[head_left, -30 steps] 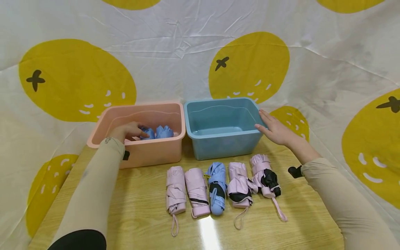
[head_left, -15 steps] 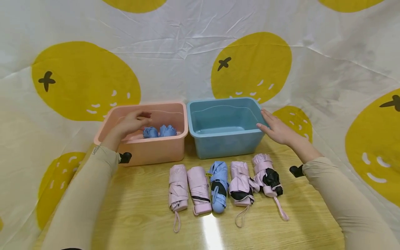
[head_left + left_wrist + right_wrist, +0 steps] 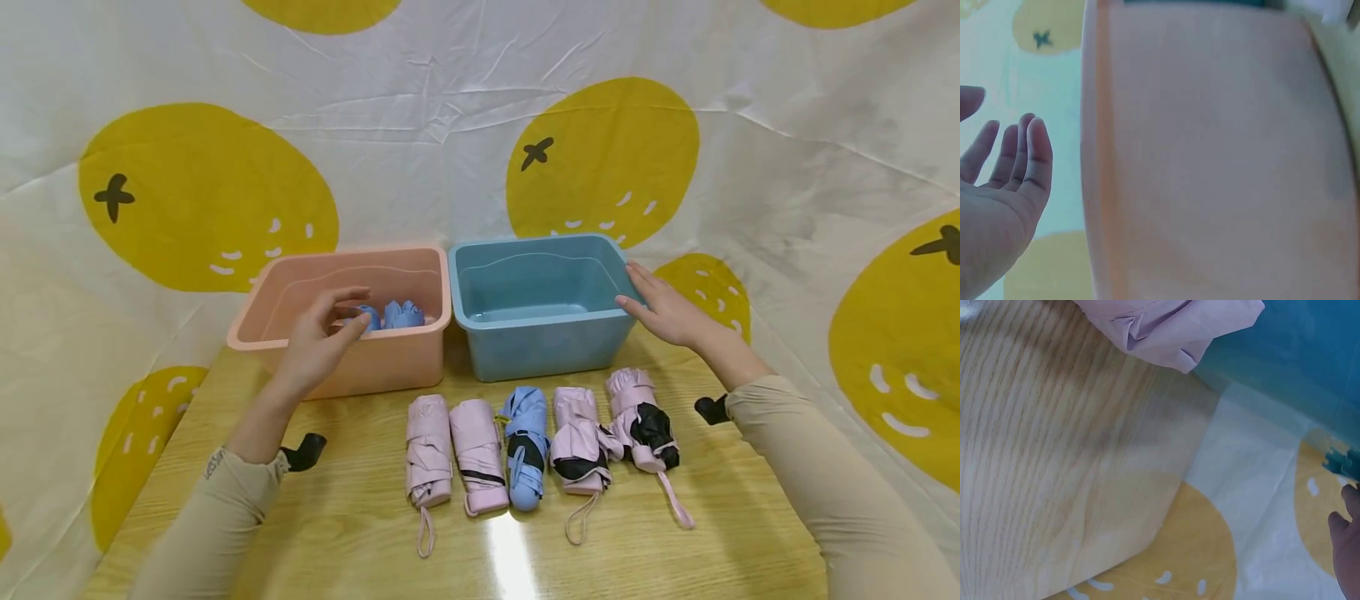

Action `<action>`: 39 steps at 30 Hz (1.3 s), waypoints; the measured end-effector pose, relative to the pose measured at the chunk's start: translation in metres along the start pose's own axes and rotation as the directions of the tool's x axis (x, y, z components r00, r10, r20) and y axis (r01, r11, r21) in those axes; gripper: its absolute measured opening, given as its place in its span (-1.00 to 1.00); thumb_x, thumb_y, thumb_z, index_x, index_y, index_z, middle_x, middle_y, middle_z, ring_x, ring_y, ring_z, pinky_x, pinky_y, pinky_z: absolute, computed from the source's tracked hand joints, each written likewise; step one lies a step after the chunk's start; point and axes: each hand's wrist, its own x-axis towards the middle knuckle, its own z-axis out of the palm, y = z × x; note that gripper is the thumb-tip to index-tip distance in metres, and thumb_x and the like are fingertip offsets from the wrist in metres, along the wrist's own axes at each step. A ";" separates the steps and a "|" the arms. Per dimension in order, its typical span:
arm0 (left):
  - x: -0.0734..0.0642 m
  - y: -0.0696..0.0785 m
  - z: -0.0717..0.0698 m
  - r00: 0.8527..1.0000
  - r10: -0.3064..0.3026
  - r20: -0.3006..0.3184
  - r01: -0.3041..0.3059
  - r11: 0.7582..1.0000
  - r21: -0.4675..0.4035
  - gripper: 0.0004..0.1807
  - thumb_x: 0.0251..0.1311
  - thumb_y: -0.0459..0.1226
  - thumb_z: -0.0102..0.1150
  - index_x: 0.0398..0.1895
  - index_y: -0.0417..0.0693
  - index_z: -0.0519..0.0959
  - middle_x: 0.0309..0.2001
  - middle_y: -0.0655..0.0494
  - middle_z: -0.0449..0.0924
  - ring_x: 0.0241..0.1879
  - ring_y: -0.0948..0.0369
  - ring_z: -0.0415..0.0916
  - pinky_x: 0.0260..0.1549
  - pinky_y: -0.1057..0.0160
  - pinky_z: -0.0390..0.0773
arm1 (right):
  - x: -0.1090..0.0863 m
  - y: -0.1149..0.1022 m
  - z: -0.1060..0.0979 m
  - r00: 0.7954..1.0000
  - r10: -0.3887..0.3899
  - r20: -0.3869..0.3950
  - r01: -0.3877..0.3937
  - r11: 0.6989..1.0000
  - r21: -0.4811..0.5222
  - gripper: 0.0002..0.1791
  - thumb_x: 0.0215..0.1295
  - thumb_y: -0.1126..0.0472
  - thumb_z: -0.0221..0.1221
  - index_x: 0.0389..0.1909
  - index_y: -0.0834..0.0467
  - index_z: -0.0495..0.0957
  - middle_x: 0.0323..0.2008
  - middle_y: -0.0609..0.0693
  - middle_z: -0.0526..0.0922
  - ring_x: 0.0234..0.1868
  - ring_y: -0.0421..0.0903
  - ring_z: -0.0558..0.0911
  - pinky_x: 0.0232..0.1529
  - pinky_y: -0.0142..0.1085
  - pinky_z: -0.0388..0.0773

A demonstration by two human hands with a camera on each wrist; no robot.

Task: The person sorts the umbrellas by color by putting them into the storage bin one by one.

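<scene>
My left hand (image 3: 318, 337) hovers over the front rim of the pink bin (image 3: 375, 367), fingers loosely bent and apart. The left wrist view shows the same hand (image 3: 1007, 181) with nothing in it, beside the bin's wall (image 3: 1222, 156). Inside the bin stand two blue folded umbrellas (image 3: 403, 315), one partly hidden by my fingers. My right hand (image 3: 663, 310) rests with straight fingers on the right rim of the blue bin (image 3: 543, 346). In front of the bins lie several folded umbrellas: pink ones (image 3: 427, 450) and a blue one (image 3: 525, 446) in the middle.
Both bins stand side by side at the back of the wooden table (image 3: 352, 500). A white cloth (image 3: 420, 175) with yellow fruit prints hangs behind and at the sides. Wrist straps hang from some umbrellas; the rightmost pink umbrella (image 3: 641, 417) lies close to the blue bin.
My left hand has come up out of the pink bin and back toward the front rim, away from the blue umbrellas. My right hand keeps its place on the blue bin.
</scene>
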 end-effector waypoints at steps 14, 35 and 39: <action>-0.059 -0.014 0.064 0.976 0.080 0.202 -0.102 0.989 0.103 -0.52 0.40 -0.38 0.28 0.36 -0.13 0.50 0.29 -0.13 0.45 0.13 -0.04 0.56 -0.06 0.06 0.66 | -0.007 -0.004 -0.001 1.000 -0.001 -0.004 0.001 1.000 -0.011 -0.11 0.68 -0.18 -0.15 0.67 0.28 -0.27 0.68 0.23 -0.30 0.66 0.28 -0.22 0.57 0.26 -0.22; -0.072 -0.058 0.102 0.862 -0.253 0.440 0.059 0.911 0.408 0.09 0.18 0.23 0.40 0.62 -0.14 0.21 0.52 -0.24 0.19 0.49 -0.25 0.16 0.36 -0.32 0.31 | -0.006 -0.001 0.002 1.000 -0.006 -0.007 0.006 1.000 -0.022 -0.11 0.67 -0.19 -0.15 0.67 0.27 -0.27 0.68 0.22 -0.30 0.65 0.28 -0.21 0.57 0.26 -0.22; -0.069 -0.059 0.105 0.850 -0.298 0.434 0.110 0.907 0.407 0.14 0.07 0.23 0.48 0.62 -0.11 0.22 0.51 -0.25 0.21 0.48 -0.23 0.18 0.34 -0.30 0.34 | -0.006 -0.002 0.002 1.000 -0.009 -0.004 0.008 1.000 -0.016 -0.11 0.67 -0.19 -0.15 0.67 0.26 -0.27 0.68 0.18 -0.32 0.66 0.27 -0.22 0.56 0.27 -0.22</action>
